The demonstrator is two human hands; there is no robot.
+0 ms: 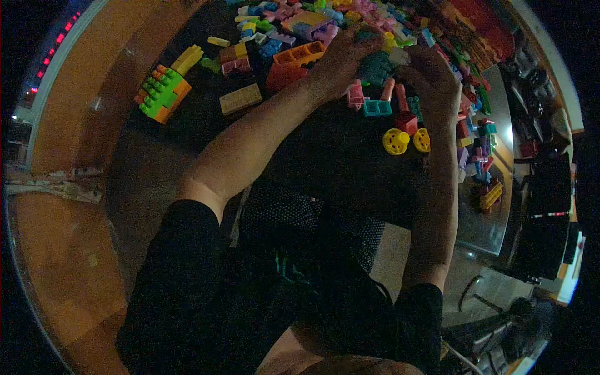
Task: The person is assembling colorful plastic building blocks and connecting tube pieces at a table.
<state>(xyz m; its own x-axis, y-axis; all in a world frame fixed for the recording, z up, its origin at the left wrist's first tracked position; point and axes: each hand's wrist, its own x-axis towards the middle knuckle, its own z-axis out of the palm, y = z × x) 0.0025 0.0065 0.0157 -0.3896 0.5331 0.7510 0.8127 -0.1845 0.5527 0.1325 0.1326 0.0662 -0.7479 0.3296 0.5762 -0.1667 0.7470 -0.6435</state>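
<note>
1. So we've got two bare hands reaching to the far side of a dark table (331, 156), up by a big messy pile of toy bricks (375, 14).
2. The left hand (348, 59) has its fingers bent around the far left side of a dark teal block (377, 69). It's pretty dim there, so we can't tell if it's really gripping the block or just lying against it.
3. The right hand (431, 74) is curled in from the right, next to a pale piece (398, 57). Its fingertips are too murky for us, so we can't call that grip either.
4. The teal block is between the hands, at the near edge of the pile.
5. Just nearer than the hands we spot a pink block (355, 95), a hollow teal brick (377, 108), a red block (406, 122) and two yellow wheels (395, 142), one of them right beside the right forearm.
6. Left of the left forearm, we see a tan brick (240, 100), and further left a green-and-orange build (164, 94) with a yellow brick (187, 59) by its far end.
7. Over on the right, past the right forearm, more loose bricks are scattered, including a yellow one (491, 195) lying nearest to us.
</note>
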